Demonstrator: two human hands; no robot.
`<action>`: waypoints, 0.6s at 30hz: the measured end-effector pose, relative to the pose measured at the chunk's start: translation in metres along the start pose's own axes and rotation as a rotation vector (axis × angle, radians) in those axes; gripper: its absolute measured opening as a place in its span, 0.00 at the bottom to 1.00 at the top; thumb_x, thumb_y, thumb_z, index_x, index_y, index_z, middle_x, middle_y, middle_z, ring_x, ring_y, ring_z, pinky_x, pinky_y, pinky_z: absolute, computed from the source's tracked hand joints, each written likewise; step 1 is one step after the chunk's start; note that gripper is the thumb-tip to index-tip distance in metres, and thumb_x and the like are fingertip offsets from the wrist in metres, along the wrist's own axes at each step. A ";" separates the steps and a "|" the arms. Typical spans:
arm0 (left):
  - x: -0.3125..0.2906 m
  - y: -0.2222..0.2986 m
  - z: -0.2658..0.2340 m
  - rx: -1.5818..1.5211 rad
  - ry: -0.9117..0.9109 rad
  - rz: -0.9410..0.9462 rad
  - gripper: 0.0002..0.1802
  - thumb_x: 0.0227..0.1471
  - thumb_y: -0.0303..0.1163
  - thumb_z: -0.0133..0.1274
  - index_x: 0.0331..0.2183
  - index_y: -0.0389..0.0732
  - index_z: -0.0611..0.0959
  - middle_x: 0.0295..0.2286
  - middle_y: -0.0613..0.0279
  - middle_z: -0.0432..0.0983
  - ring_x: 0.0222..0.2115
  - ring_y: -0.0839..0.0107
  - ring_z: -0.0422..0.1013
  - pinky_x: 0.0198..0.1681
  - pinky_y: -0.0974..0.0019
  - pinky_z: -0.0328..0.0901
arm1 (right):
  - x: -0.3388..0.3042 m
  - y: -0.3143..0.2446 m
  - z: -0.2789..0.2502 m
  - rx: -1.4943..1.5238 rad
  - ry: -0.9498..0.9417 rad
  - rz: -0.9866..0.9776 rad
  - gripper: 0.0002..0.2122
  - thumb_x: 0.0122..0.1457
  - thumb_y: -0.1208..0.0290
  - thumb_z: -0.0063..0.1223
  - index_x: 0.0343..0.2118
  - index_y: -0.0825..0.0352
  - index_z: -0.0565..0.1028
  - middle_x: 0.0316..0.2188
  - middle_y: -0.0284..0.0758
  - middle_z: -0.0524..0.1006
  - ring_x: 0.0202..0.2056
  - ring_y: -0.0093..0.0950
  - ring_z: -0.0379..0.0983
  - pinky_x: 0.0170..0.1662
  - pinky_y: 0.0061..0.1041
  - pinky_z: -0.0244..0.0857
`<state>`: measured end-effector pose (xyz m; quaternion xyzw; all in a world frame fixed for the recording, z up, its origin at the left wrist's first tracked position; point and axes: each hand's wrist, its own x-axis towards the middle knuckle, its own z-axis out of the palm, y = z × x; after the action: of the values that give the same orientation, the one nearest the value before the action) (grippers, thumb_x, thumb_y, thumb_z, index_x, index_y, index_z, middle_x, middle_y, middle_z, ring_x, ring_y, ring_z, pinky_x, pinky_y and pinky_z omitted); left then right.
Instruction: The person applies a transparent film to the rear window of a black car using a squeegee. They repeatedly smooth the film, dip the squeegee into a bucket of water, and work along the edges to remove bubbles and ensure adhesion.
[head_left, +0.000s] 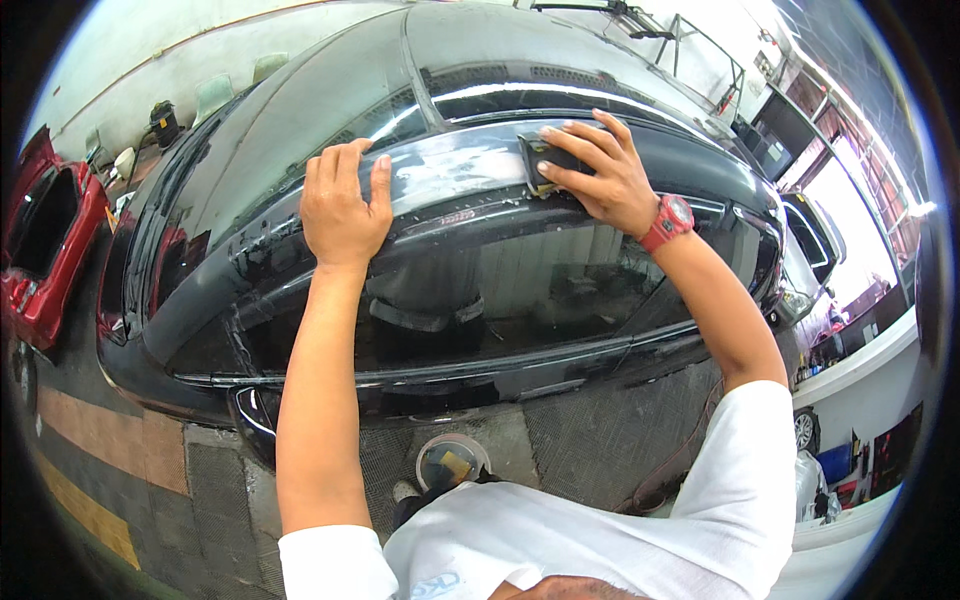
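Note:
My left hand [343,208] lies on the roof edge of a black car [690,160], its fingers stretched forward and the thumb apart, holding nothing. Right of it, a whitish, dull sanded patch [455,168] runs along the roof rail. My right hand [612,178] grips a small black sanding block [548,160] at the right end of this patch, fingers over its top. The block's underside is hidden against the car. A red watch [668,222] is on my right wrist. Below the roof edge are the car's dark side windows [520,290].
On the floor close to my feet stands a round tub [452,460] with a yellowish piece inside. The side mirror [255,412] juts out at the near left. A red car body part [50,240] is at the far left. Shelving with bottles [850,350] lines the right.

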<state>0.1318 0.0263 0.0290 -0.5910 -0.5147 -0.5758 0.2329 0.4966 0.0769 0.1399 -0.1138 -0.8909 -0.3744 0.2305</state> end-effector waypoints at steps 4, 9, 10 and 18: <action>0.001 -0.006 0.002 0.020 0.007 0.008 0.15 0.69 0.40 0.62 0.51 0.43 0.88 0.41 0.56 0.84 0.44 0.52 0.78 0.49 0.49 0.73 | 0.033 -0.032 0.028 0.094 0.040 -0.021 0.23 0.58 0.73 0.70 0.56 0.44 0.84 0.71 0.29 0.77 0.69 0.33 0.73 0.79 0.52 0.55; 0.003 -0.003 0.005 0.009 0.015 0.024 0.14 0.69 0.41 0.63 0.50 0.44 0.88 0.42 0.55 0.84 0.45 0.51 0.79 0.50 0.49 0.73 | 0.000 0.002 0.013 -0.004 0.017 -0.030 0.23 0.58 0.73 0.70 0.57 0.45 0.84 0.71 0.31 0.78 0.70 0.34 0.72 0.79 0.53 0.53; 0.002 -0.001 0.003 0.010 0.018 0.022 0.14 0.69 0.41 0.63 0.49 0.44 0.88 0.42 0.54 0.84 0.45 0.50 0.79 0.50 0.49 0.73 | -0.009 0.005 0.002 -0.035 -0.010 0.025 0.26 0.56 0.73 0.72 0.58 0.45 0.84 0.70 0.31 0.78 0.70 0.35 0.72 0.80 0.53 0.53; 0.000 -0.014 -0.002 0.053 -0.013 0.012 0.16 0.67 0.42 0.64 0.50 0.43 0.87 0.43 0.56 0.83 0.46 0.49 0.78 0.50 0.48 0.74 | 0.054 -0.022 0.024 0.084 -0.046 -0.018 0.22 0.60 0.74 0.70 0.57 0.46 0.84 0.72 0.27 0.77 0.72 0.32 0.71 0.80 0.51 0.53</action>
<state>0.1185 0.0297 0.0255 -0.5912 -0.5277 -0.5570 0.2485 0.4335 0.0806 0.1388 -0.1045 -0.9120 -0.3360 0.2109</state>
